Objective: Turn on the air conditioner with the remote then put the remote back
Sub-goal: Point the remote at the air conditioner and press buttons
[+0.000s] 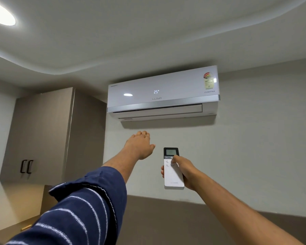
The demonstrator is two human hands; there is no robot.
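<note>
Right hand: the right hand (184,171) is wrapped around the remote (173,167), holding it upright, thumb resting on the upper buttons beside the power key.
Left hand: the left hand (140,145) holds nothing; it is stretched up and forward, palm away, fingers loosely extended toward the space under the air conditioner (163,93).
Remote: raised in front of the wall, below the unit and well apart from it, its small screen facing the person.
Air conditioner: mounted high on the wall; its panel shows 25, and the flap along the bottom appears slightly open, so it seems to be on.
Doing it well: keep the remote's top aimed at the unit, press once only, and let the free palm confirm airflow before returning the remote.
Cabinet: the cabinet (42,131) stands left of the unit.
</note>
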